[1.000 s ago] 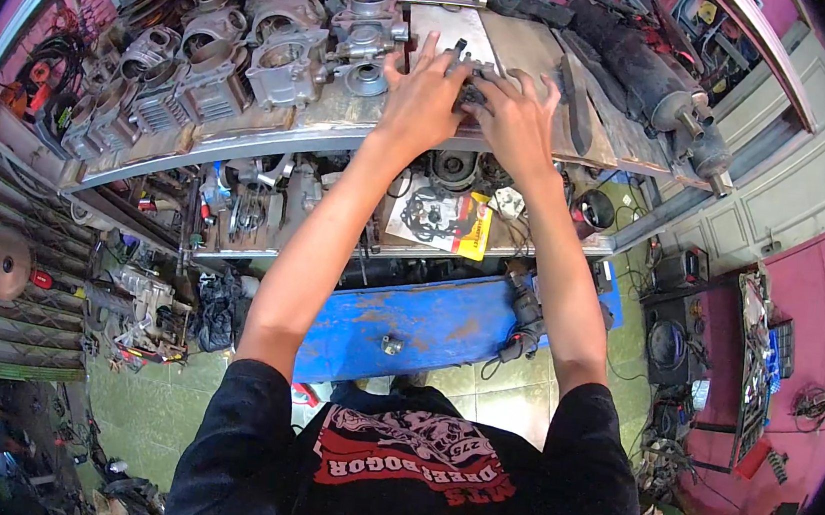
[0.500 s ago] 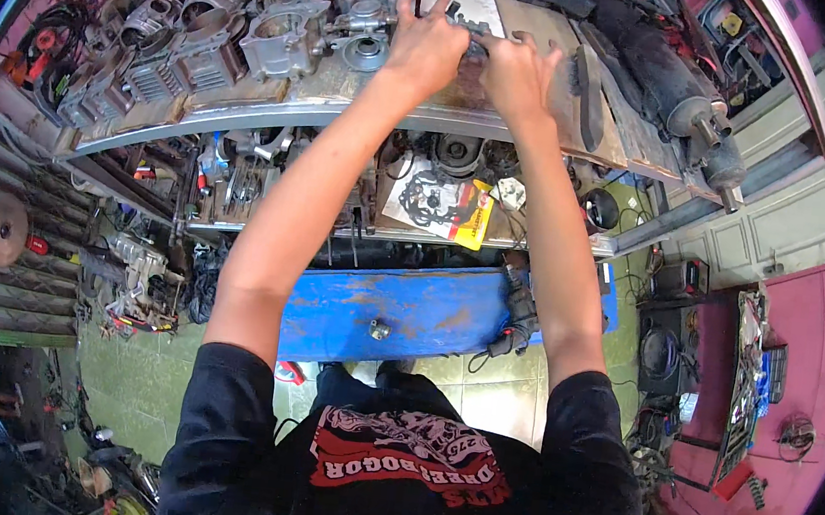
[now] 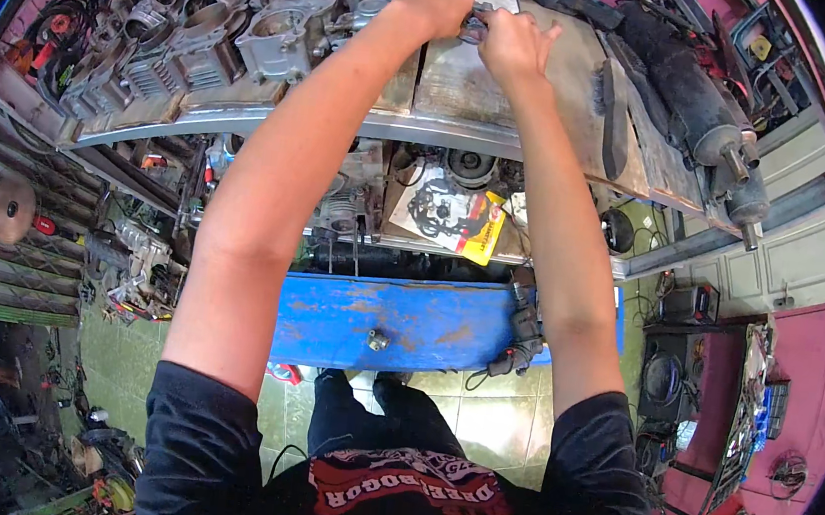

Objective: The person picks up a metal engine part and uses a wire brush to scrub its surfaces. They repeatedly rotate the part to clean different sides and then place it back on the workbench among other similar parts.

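Observation:
At the far edge of the workbench, my left hand (image 3: 437, 4) is closed, its fingers curled round one side of a small grey metal part (image 3: 474, 29). Opposite it, my right hand (image 3: 515, 45) pinches the part's other side, with its outer fingers raised. Most of the part is hidden by my fingers, so its exact kind does not show. Beneath the hands lies a worn wooden board (image 3: 461, 87). To the left of my left hand stand several bare metal engine cylinder blocks (image 3: 280, 37).
Exhaust mufflers (image 3: 695, 101) and a black flat bar (image 3: 612, 118) lie at the right. On the lower shelf is a gasket pack (image 3: 438, 210) with a yellow card. Nearer me, a blue bench (image 3: 427, 309) bears a power drill (image 3: 523, 335) and a small metal fitting (image 3: 378, 340).
Both hands have reached slightly farther away, still around the grey part. My left hand's fingers look more curled. The view has shifted a little, showing more of my legs.

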The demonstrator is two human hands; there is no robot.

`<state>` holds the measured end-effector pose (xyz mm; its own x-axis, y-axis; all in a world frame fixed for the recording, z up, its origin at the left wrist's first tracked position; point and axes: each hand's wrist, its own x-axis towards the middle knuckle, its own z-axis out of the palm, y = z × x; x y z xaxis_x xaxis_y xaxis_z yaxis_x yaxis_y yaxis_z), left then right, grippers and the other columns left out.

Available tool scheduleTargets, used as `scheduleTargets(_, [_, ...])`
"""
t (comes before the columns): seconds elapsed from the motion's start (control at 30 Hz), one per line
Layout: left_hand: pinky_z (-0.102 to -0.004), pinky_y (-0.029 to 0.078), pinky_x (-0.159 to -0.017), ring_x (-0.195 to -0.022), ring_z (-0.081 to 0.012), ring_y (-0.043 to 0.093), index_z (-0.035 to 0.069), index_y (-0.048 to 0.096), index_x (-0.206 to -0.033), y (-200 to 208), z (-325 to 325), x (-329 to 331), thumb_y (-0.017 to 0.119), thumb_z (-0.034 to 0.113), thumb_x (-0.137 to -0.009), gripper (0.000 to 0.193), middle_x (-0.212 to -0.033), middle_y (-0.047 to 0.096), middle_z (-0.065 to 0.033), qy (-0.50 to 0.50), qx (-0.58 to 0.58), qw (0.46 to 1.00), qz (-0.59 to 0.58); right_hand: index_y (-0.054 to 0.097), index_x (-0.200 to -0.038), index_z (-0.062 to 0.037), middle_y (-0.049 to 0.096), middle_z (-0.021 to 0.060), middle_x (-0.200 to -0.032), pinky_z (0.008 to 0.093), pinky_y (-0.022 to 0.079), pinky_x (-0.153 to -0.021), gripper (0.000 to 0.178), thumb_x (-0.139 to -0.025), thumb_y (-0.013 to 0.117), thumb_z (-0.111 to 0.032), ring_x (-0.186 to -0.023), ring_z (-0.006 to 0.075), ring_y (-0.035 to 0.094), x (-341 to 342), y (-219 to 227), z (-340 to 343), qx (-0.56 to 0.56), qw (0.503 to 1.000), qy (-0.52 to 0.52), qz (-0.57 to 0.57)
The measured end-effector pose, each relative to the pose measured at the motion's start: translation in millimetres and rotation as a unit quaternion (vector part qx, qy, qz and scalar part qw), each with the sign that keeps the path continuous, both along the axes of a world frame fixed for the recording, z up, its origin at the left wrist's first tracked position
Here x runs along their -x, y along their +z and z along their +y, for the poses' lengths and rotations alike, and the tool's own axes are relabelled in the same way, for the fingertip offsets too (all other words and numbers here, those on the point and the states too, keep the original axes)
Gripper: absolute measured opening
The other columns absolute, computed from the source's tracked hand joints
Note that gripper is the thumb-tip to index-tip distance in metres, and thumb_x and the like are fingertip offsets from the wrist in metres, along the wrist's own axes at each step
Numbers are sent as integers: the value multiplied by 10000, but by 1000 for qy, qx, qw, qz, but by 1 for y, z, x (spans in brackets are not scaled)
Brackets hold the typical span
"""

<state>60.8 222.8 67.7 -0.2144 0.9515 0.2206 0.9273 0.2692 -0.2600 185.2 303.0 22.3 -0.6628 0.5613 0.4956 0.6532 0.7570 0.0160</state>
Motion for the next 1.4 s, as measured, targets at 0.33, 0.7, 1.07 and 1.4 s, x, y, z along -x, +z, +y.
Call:
scheduleTargets(0.33, [-730, 76, -1158, -1239, -362, 587, 38, 717, -1152, 1, 45, 43, 626, 250, -869, 364, -1210, 683, -205, 10, 40, 998, 50, 758, -1150, -318, 740, 135, -1061, 779, 219, -1074, 264, -892, 722, -275, -1087, 332, 676, 36, 0, 37, 27, 999, 19, 0])
scheduleTargets(0.7, [-697, 143, -1147, -1273, -378, 561, 66, 712, -1171, 1, 77, 78, 562, 255, -936, 337, -1286, 661, -182, 43, 70, 996, 28, 750, -1140, -259, 743, 126, -1053, 827, 185, -1058, 241, -903, 705, -270, -1087, 336, 677, 68, 0, 64, 18, 999, 36, 7])
scheduleTargets(1.07, [-614, 199, -1176, -1339, -349, 520, 91, 691, -1254, 0, 90, 109, 584, 290, -921, 403, -1375, 613, -170, 70, 100, 990, -64, 735, -1004, -32, 684, 221, -1168, 789, 158, -1111, 218, -877, 634, -178, -1198, 387, 607, 99, 4, 72, 37, 999, 29, 24])
scheduleTargets(1.4, [-556, 266, -1176, -1357, -331, 509, 85, 678, -1277, -1, 100, 113, 578, 305, -916, 434, -1405, 593, -164, 74, 99, 990, -72, 738, -976, -36, 708, 220, -1087, 790, 199, -1093, 205, -882, 602, -158, -1083, 385, 676, 115, -6, 91, 10, 999, 20, 49])
